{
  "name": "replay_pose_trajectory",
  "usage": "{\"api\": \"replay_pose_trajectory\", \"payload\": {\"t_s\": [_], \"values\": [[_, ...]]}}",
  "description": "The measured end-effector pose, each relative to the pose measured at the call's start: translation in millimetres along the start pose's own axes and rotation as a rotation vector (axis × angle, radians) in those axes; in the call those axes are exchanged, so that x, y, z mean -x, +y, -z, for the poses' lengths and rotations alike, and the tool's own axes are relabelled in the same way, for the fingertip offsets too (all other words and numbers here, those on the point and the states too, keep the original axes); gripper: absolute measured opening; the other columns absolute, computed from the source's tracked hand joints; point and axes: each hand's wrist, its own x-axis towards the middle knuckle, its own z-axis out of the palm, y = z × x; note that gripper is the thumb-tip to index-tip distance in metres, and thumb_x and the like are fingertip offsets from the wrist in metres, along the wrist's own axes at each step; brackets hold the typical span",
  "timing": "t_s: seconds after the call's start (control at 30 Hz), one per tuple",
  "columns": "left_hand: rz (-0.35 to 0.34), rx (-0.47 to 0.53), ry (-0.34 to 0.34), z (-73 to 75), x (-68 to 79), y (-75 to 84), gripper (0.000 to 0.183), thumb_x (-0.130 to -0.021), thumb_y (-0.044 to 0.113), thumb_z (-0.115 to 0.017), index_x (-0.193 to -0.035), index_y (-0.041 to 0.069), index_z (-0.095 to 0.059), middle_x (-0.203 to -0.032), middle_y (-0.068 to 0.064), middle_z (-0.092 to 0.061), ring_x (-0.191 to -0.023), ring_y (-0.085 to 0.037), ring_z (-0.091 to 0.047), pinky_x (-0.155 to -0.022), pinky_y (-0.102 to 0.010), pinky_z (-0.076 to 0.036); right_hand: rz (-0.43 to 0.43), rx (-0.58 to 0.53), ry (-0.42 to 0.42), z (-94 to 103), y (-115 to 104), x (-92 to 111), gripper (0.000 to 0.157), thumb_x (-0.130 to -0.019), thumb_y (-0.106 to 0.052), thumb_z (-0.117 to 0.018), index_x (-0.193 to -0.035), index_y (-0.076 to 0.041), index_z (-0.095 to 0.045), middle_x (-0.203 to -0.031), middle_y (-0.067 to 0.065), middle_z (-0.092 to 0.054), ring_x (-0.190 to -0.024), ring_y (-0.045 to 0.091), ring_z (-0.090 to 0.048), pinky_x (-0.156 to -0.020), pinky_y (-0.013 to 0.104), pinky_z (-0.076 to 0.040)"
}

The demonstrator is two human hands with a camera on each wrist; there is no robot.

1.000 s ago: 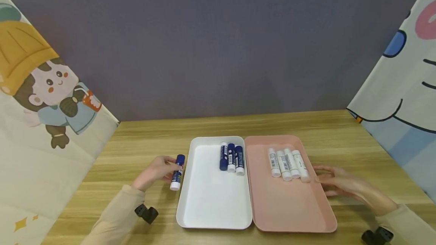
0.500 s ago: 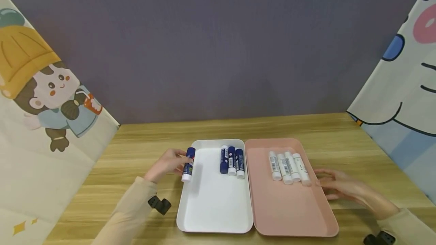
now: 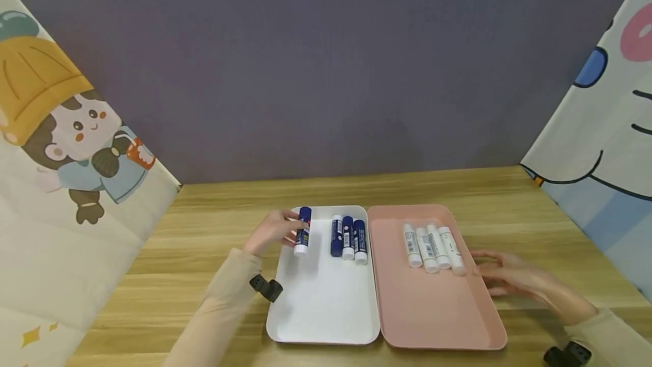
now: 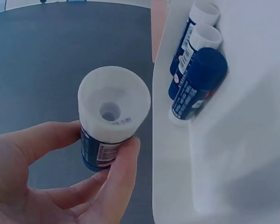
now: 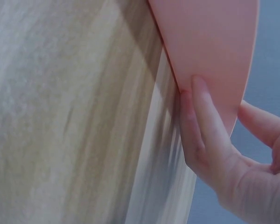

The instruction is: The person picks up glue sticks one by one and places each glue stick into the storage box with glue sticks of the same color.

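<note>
My left hand [image 3: 271, 230] pinches a blue glue stick [image 3: 302, 237] with a white end, holding it over the left part of the white tray [image 3: 326, 307]. In the left wrist view the hollow white end of this glue stick [image 4: 113, 100] faces the camera, between thumb and fingers. Several other blue glue sticks [image 3: 348, 238] lie side by side at that tray's upper right. My right hand [image 3: 517, 273] rests against the right side of the pink tray [image 3: 433, 316]. In the right wrist view its fingers [image 5: 207, 116] touch the outer wall, with the thumb near the rim.
Several white glue sticks [image 3: 429, 248] lie in a row in the upper part of the pink tray. Both trays stand side by side on a wooden table [image 3: 214, 214]. A dark grey panel [image 3: 326, 72] rises behind, with printed cloths on both sides.
My left hand has carried the blue glue stick rightward and slightly away from me, from the table beside the white tray to above that tray. My right hand stays at the pink tray.
</note>
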Motion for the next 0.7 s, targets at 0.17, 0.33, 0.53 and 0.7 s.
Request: {"api": "replay_pose_trajectory", "payload": {"t_s": [0.17, 0.33, 0.53, 0.7], "values": [[-0.003, 0.003, -0.012, -9.3, -9.4, 3.3, 0.041, -0.081, 0.012, -0.059, -0.114, -0.011, -0.049, -0.082, -0.018, -0.061, -0.063, -0.019, -0.057, -0.058, -0.03, -0.054, 0.003, -0.002, -0.004, 0.5, -1, 0, 0.073, -0.089, -0.014, -0.051, -0.131, 0.015, 0.002, -0.104, 0.006, -0.059, -0.094, 0.024, -0.058, -0.078, 0.043, -0.05], [-0.008, -0.001, -0.022, -18.9, -16.3, 3.9, 0.038, -0.081, 0.011, -0.06, -0.11, -0.011, -0.052, -0.081, -0.017, -0.062, -0.062, -0.019, -0.058, -0.058, -0.032, -0.054, 0.014, -0.015, -0.028, 1.0, 0, 0, 0.072, -0.09, -0.013, -0.05, -0.131, 0.015, 0.002, -0.106, 0.007, -0.057, -0.095, 0.025, -0.057, -0.079, 0.043, -0.049], [-0.006, 0.001, -0.031, -29.3, -23.6, 7.0, 0.033, -0.081, 0.011, -0.059, -0.107, -0.011, -0.054, -0.082, -0.017, -0.062, -0.062, -0.019, -0.059, -0.058, -0.032, -0.054, 0.019, -0.019, -0.033, 2.9, 0, 0, 0.071, -0.09, -0.012, -0.049, -0.131, 0.015, 0.003, -0.107, 0.007, -0.056, -0.097, 0.025, -0.056, -0.08, 0.044, -0.049], [0.009, -0.002, -0.021, -37.4, -29.6, 5.6, 0.035, -0.08, 0.009, -0.061, -0.107, -0.012, -0.053, -0.082, -0.017, -0.063, -0.057, -0.018, -0.058, -0.055, -0.031, -0.054, 0.014, -0.017, -0.035, 3.0, 0, -1, 0.072, -0.09, -0.013, -0.05, -0.131, 0.015, 0.003, -0.108, 0.008, -0.056, -0.097, 0.026, -0.056, -0.08, 0.045, -0.048]]}}
